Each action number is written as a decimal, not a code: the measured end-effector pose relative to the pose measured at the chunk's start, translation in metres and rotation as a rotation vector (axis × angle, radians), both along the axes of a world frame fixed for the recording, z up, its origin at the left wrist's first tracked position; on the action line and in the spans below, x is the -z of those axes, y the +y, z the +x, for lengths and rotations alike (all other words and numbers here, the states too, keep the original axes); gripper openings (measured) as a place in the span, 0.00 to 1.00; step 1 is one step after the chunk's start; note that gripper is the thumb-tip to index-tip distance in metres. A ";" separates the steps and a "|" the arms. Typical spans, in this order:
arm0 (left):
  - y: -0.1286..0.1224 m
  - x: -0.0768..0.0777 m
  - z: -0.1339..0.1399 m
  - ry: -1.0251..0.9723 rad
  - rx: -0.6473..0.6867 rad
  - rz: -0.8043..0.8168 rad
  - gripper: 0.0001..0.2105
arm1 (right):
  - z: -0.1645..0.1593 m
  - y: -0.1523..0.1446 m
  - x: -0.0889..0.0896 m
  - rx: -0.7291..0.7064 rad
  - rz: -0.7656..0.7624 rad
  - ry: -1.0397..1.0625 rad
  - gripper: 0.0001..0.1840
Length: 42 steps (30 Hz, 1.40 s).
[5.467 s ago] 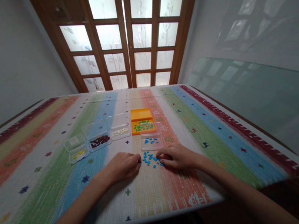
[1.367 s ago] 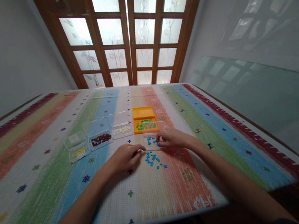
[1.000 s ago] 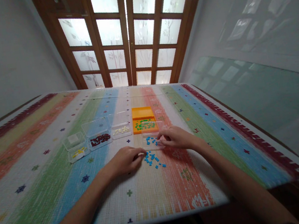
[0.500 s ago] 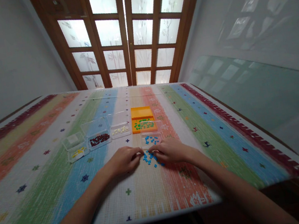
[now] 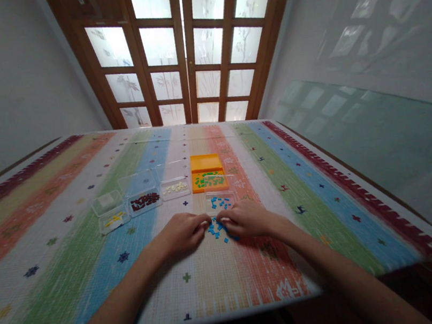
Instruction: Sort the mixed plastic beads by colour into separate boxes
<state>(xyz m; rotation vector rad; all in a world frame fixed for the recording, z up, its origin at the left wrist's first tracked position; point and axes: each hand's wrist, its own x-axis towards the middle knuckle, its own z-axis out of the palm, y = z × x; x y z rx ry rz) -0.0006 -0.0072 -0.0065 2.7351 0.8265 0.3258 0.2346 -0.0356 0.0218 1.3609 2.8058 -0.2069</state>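
Note:
Small blue pieces [image 5: 216,232] lie loose on the tablecloth between and just below my hands. My left hand [image 5: 184,233] comes in from the left, thumb and index finger pinched at the upper edge of this pile. Facing it, my right hand [image 5: 248,219] is bent down in a similar pinch and covers part of the pile. The two sets of fingertips are almost touching, and whatever is between them is too small to make out. Directly beyond them stands a clear plastic box [image 5: 208,206] with more blue pieces inside.
An open orange box [image 5: 205,161] holding green pieces stands behind the clear one. To the left are open clear boxes with white pieces [image 5: 175,188], dark red pieces [image 5: 144,201] and yellow pieces [image 5: 115,219]. A striped cloth [image 5: 107,278] covers the table.
My left fingertips have edged slightly right, closer to my right fingertips. The view has shifted a little; the boxes stand as before.

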 end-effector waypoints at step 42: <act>0.003 0.002 0.000 0.022 -0.008 0.046 0.13 | 0.032 -0.027 0.011 -0.091 0.136 0.066 0.18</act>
